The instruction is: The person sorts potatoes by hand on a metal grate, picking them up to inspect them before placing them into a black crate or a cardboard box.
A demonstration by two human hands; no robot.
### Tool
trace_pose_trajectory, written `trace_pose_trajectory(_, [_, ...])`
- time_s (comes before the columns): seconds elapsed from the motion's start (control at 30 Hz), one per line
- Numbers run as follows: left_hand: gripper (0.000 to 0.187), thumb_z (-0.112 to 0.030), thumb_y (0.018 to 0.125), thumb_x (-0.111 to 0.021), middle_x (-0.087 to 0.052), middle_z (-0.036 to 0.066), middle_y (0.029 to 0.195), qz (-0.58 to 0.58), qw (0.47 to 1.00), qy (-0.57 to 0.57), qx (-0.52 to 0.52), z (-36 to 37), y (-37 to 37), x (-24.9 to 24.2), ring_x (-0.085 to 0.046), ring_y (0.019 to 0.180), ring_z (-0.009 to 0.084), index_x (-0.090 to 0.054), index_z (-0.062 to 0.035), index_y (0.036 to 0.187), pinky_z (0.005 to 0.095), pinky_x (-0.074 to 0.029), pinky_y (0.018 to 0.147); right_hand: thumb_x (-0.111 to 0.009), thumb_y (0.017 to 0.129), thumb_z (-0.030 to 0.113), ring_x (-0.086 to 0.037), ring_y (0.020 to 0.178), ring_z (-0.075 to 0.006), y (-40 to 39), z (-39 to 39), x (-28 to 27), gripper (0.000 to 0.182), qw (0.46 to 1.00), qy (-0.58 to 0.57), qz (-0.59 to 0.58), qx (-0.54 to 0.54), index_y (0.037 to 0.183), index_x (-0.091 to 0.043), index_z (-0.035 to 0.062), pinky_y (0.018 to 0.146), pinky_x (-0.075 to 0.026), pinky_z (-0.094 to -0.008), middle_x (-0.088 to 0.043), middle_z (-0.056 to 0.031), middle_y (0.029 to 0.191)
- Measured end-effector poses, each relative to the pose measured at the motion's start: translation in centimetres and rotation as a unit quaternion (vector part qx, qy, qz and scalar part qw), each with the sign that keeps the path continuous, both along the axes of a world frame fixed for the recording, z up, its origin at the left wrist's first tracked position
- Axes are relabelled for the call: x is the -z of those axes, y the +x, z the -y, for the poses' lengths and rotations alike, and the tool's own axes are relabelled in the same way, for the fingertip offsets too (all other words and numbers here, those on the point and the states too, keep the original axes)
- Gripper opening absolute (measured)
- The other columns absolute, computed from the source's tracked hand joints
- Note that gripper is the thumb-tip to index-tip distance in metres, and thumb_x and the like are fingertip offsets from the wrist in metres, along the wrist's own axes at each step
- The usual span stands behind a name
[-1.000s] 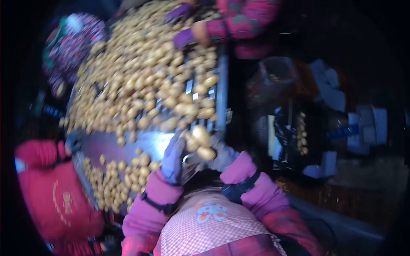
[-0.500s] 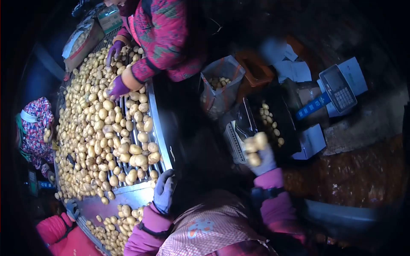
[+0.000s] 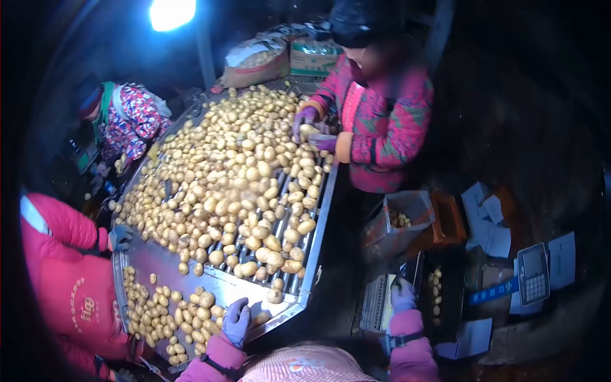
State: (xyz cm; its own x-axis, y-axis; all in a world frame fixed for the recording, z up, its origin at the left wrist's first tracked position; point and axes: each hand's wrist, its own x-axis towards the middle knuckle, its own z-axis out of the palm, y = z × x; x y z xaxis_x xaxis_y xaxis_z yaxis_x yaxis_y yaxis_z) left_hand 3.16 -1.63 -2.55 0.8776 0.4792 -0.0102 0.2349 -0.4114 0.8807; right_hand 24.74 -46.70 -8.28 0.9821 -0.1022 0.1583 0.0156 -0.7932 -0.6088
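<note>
My left hand (image 3: 236,323), in a pale purple glove, rests on the metal edge of the sorting table (image 3: 245,284), its fingers bent together with nothing visible in them. Loose potatoes (image 3: 207,318) lie just left of it. Over on the right, my right hand (image 3: 403,296) is at the near side of a dark crate (image 3: 449,280) that has several potatoes in it; its fingertips are dark and unclear. A large heap of potatoes (image 3: 216,172) covers the rollers of the table.
A co-worker (image 3: 388,127) across the table holds a potato. Two others stand at left, in a pink jacket (image 3: 70,286) and a flowered one (image 3: 133,121). A potato sack (image 3: 401,223), an orange crate (image 3: 447,219) and a scale (image 3: 533,274) stand right.
The view has swung up and left. My right hand held several potatoes over the crate's near side; they no longer show in it. The co-worker across has lifted a potato.
</note>
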Motion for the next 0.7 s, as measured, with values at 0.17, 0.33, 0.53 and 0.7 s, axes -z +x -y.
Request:
trace_pose_trajectory(0.17, [0.027, -0.014, 0.093, -0.056, -0.067, 0.02, 0.099, 0.076, 0.989, 0.124, -0.012, -1.3, -7.2, -1.2, -0.064, 0.093, 0.0344, -0.064, 0.0044, 0.11, 0.0408, -0.051, 0.085, -0.065, 0.084, 0.022, -0.05, 0.117, -0.0399, -3.0, -18.3, -7.4, 0.043, 0.922, -0.06, 0.199, -0.328, 0.124, -0.058, 0.0071, 0.1, -0.041, -0.0495, -0.054, -0.0203, 0.127])
trace_pose_trajectory(0.33, [0.027, -0.019, 0.082, -0.064, -0.065, 0.017, 0.102, 0.023, 0.97, 0.205, 0.125, -4.2, -14.0, -2.0, -0.062, 0.092, 0.0348, -0.066, -0.0054, 0.105, 0.045, -0.049, 0.079, -0.067, 0.082, 0.019, -0.056, 0.11, -0.0379, -10.3, -27.8, -9.6, 0.041, 0.798, -0.058, 0.11, -0.59, 0.12, -0.059, 0.0054, 0.094, -0.043, -0.0493, -0.06, -0.0183, 0.116])
trace_pose_trajectory(0.53, [0.037, -0.025, 0.081, -0.066, -0.06, 0.017, 0.116, 0.016, 0.965, 0.237, 0.113, -5.0, -17.0, -1.0, -0.059, 0.104, 0.0339, -0.063, -0.0091, 0.114, 0.0464, -0.047, 0.087, -0.059, 0.087, 0.034, -0.063, 0.09, -0.0371, -15.8, -36.4, -9.4, 0.029, 0.698, -0.22, -0.052, -0.679, 0.109, -0.06, 0.0154, 0.076, -0.048, -0.0504, -0.064, -0.015, 0.097])
trace_pose_trajectory(0.7, [0.039, -0.031, 0.086, -0.062, -0.061, 0.017, 0.115, 0.007, 0.973, 0.219, 0.07, -8.4, -15.3, 1.7, -0.058, 0.106, 0.034, -0.062, -0.007, 0.117, 0.0449, -0.048, 0.088, -0.059, 0.087, 0.03, -0.063, 0.092, -0.0366, -19.0, -43.2, -6.4, 0.031, 0.704, -0.194, -0.087, -0.678, 0.112, -0.058, 0.0128, 0.078, -0.049, -0.049, -0.064, -0.0154, 0.099])
